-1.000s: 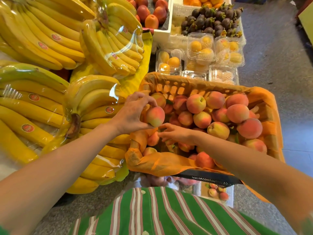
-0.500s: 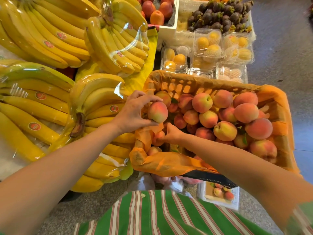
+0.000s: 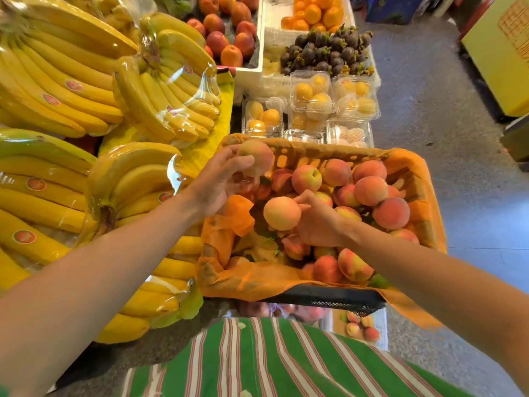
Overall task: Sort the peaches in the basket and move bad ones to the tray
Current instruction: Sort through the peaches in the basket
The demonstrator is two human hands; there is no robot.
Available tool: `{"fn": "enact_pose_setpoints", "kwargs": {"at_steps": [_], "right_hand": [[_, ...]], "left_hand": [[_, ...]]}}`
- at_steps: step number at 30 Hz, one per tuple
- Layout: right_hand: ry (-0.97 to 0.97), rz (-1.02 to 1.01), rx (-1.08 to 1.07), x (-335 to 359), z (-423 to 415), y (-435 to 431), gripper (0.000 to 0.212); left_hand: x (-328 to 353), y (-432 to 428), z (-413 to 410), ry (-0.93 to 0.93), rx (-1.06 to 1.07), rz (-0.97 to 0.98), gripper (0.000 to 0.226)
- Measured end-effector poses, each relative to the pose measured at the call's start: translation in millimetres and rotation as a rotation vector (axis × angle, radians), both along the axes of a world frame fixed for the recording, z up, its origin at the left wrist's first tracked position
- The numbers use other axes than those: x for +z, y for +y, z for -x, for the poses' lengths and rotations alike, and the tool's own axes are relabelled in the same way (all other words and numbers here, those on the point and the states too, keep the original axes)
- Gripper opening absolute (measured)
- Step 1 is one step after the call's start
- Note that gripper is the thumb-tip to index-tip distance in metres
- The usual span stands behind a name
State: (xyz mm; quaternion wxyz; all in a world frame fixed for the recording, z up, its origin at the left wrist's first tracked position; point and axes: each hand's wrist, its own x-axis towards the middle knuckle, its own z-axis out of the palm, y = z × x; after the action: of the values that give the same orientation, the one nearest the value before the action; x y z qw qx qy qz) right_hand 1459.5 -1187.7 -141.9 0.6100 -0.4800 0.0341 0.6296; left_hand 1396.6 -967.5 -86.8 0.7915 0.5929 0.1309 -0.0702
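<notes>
Peach clasped in left hand by basket rim; paler peach clasped in right hand. Red banana stickers, lettering unreadable.

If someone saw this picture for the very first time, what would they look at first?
Probably the two hands in the middle, each holding a peach. The left hand grips a pink peach at the far left corner of the orange-lined basket, and the right hand holds a pale peach over the heaped peaches inside it. After that, the big wrapped bunches of yellow bananas filling the left side.
</notes>
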Motion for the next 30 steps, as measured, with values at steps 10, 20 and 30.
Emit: {"fn": "enact_pose_setpoints", "kwargs": {"at_steps": [10,20,30], "right_hand": [[-0.072,-0.129,0.031,18.6,-7.4,-34.4,0.073],[-0.777,0.262,0.350,7.9,4.2,-21.6,0.053],[-1.389,0.382,1.008,-53.2,21.0,27.6,0.050]], "left_hand": [[-0.8,-12.6,-6.3,0.135,-0.225,0.490,0.063],[-8.0,-4.8,-8.6,0.000,-0.274,-0.412,0.055],[-22.4,9.1,6.0,-0.242,-0.523,-1.021,0.058]]}}
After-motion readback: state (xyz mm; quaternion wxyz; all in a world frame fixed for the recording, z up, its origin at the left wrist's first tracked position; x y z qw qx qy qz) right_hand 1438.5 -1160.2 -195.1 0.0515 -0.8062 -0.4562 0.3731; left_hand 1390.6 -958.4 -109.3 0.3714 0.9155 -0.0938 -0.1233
